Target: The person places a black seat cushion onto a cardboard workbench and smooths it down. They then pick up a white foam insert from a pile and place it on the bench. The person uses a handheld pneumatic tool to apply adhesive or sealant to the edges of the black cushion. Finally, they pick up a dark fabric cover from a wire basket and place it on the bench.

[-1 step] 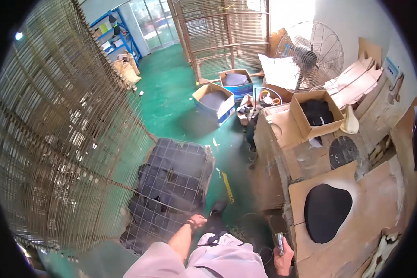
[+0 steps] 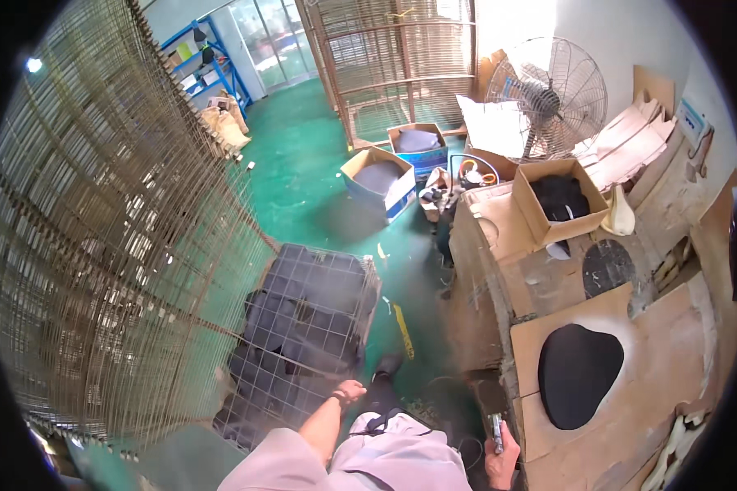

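My right hand [image 2: 504,460] is wrapped round a silver metal spray gun [image 2: 495,429] at the near edge of the workbench. To the right of it, a black, rounded foam pad [image 2: 580,376] lies flat on a brown cardboard sheet [image 2: 526,425]. Pale overspray shows round the pad's far and right edges. My left hand [image 2: 350,391] is closed beside the near right corner of a wire mesh rack [image 2: 303,331]; whatever is in the fingers, if anything, is hidden. Dark grey pieces [image 2: 323,274] show through the mesh.
Tall stacked wire racks [image 2: 115,262] rise on the left. Farther off, two cartons [image 2: 377,182] with dark pieces stand on the green floor. The bench holds an open carton [image 2: 549,221] of black pieces. A caged fan [image 2: 544,100] stands behind it, and a tank with gauges [image 2: 471,173] is nearby.
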Demonstrator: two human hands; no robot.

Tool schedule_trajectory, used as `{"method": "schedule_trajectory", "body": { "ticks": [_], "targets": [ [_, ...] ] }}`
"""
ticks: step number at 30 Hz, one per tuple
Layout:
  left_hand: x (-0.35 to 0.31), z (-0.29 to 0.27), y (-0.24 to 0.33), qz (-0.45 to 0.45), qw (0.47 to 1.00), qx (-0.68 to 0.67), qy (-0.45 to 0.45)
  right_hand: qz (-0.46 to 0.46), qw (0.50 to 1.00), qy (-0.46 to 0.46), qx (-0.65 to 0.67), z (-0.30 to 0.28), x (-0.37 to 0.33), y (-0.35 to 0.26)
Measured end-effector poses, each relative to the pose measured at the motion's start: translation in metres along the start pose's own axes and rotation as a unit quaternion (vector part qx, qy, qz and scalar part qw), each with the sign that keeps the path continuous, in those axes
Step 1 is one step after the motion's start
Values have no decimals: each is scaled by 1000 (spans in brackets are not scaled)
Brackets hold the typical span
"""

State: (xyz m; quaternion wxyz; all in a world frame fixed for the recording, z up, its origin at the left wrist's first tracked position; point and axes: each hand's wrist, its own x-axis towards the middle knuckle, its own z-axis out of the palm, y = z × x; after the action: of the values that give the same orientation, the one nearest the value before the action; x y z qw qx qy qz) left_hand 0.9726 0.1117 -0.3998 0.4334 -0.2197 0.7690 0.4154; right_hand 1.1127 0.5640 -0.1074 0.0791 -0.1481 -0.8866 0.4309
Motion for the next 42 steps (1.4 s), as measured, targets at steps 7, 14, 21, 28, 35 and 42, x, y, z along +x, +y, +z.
{"method": "schedule_trajectory", "body": {
  "ticks": [7, 14, 21, 28, 35, 42],
  "targets": [
    [-17, 8, -37, 216, 974, 66, 7, 159, 986, -53, 12, -50, -33, -16],
    [11, 2, 8, 219, 811, 517, -164, 157, 971, 172, 47, -87, -63, -65],
    [105, 20, 172, 126, 971, -18, -204, 211, 922, 322, 44, -105, -92, -135],
    [67, 71, 279, 192, 967, 93, -142, 296, 867, 400, 20, -106, -134, -175],
    [120, 28, 193, 526, 569, 597, -210, 240, 888, 391, 10, -135, -108, -163],
    [24, 32, 167, 93, 926, 341, -130, 219, 922, 319, 34, -150, -93, -158]
  ]
}}
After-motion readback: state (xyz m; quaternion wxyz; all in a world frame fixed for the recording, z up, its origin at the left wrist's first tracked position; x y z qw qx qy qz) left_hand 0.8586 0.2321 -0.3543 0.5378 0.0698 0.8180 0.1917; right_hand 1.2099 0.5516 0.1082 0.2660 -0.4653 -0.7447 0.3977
